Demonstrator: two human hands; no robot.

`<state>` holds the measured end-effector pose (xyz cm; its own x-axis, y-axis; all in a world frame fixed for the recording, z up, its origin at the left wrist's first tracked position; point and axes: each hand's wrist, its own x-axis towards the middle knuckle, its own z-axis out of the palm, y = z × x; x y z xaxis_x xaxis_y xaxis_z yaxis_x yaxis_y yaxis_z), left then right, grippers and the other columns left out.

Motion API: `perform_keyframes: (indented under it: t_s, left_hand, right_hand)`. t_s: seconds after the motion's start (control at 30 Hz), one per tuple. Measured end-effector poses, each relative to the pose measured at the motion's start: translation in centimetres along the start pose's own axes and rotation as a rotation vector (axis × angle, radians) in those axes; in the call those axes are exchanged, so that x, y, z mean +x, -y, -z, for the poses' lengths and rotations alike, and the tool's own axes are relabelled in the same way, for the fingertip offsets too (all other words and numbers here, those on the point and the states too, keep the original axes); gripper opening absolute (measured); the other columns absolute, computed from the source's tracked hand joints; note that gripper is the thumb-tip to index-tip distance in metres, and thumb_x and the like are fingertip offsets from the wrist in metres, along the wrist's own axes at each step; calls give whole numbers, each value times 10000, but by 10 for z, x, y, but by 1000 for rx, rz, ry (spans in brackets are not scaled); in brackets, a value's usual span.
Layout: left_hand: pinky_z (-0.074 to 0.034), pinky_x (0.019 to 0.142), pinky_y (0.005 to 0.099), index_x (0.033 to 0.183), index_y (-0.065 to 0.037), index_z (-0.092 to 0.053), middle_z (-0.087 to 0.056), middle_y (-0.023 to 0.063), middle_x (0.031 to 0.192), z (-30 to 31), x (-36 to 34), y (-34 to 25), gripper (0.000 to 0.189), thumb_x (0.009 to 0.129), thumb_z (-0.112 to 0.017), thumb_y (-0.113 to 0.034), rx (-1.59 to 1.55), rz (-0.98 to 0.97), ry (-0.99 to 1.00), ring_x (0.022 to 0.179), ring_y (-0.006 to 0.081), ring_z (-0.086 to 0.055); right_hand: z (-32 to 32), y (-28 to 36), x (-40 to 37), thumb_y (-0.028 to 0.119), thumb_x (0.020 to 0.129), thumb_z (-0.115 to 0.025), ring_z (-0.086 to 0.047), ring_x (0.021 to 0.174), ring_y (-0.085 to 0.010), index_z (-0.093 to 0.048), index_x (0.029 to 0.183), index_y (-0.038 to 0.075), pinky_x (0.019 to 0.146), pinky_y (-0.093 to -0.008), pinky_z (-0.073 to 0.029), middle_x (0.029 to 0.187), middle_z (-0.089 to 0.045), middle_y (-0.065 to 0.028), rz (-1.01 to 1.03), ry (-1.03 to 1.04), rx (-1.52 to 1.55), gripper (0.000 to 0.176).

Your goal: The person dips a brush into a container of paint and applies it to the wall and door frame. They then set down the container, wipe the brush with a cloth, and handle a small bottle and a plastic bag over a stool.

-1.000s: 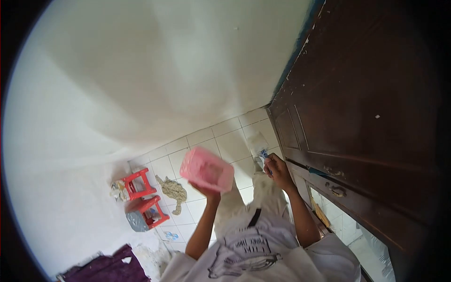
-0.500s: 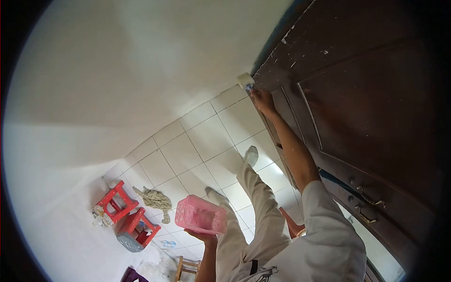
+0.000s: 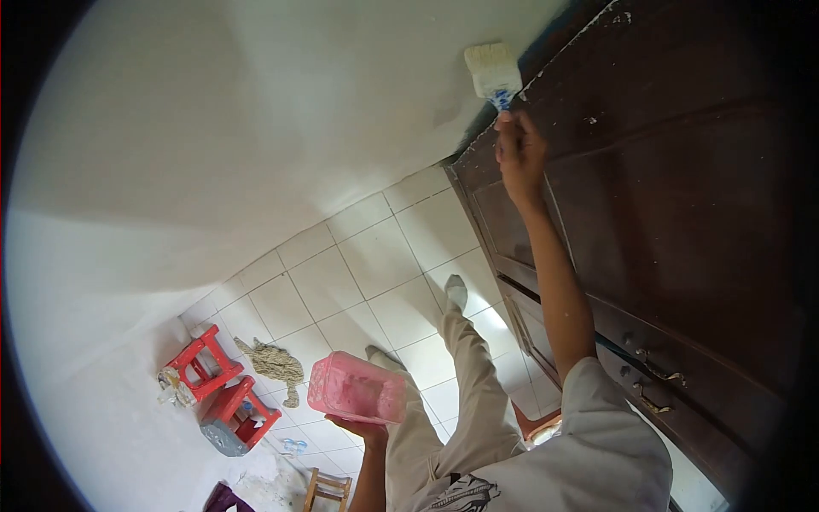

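Gripping paintbrush (image 3: pixel 495 72) in right hand's (image 3: pixel 522 162) fingers (image 3: pixel 509 141), moved from the brown panelled door's (image 3: pixel 674 213) bottom corner up the wall (image 3: pixel 299 102) beside its edge, reaching a higher stretch; cradling pink plastic tub (image 3: pixel 327 392) in left hand (image 3: pixel 368 430), apart from the door.

You've got 2 hands in view: 1 left hand (image 3: pixel 368 432), 1 right hand (image 3: pixel 521 160). Also yours: 2 feet (image 3: pixel 456 293). Rest of your count: 1 paintbrush (image 3: pixel 495 72), 1 pink tub (image 3: pixel 351 391), 2 red stools (image 3: pixel 220 383), 1 crumpled rag (image 3: pixel 275 363), 1 purple cloth (image 3: pixel 227 498), 2 metal door handles (image 3: pixel 654 401).
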<state>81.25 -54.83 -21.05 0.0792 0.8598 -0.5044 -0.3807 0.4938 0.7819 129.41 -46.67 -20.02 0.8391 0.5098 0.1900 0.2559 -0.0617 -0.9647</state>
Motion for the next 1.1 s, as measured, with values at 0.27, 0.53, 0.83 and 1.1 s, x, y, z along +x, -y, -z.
perform_keyframes:
  t_s: [0.27, 0.53, 0.83, 1.1]
  left_hand:
    - [-344, 1094, 474, 1461, -144, -248, -345, 115, 1438, 14, -5, -1, 840, 880, -275, -750, 49, -38, -56, 1316, 311, -371]
    - [-336, 1095, 471, 1460, -158, -257, -351, 104, 1437, 36, -2, 12, 832, 879, -282, -752, -37, 20, -105, 1316, 309, -372]
    - [-355, 1081, 467, 1452, -161, -277, -377, 94, 1413, -4, -6, -6, 813, 883, -298, -742, -52, 22, 55, 1309, 295, -385]
    - [-369, 1078, 470, 1444, -161, -288, -389, 96, 1403, 15, -6, -2, 810, 878, -324, -739, -118, -29, -53, 1296, 296, -400]
  right_hand:
    - [-31, -196, -32, 318, 968, -525, -610, 617, -357, -606, 884, 4, 559, -376, -457, 680, -627, -144, -12, 144, -458, 335]
    - [-11, -53, 13, 278, 952, -575, -599, 585, -130, -638, 761, -5, 563, -314, -455, 645, -621, -59, -456, 286, -254, 348]
    - [6, 59, 2, 306, 985, -526, -581, 569, -171, -608, 918, -6, 536, -315, -413, 608, -573, -77, 125, -137, -117, 330]
    - [-25, -217, -27, 318, 960, -542, -653, 683, -363, -627, 884, 4, 595, -438, -462, 708, -653, -165, -64, 229, -534, 334]
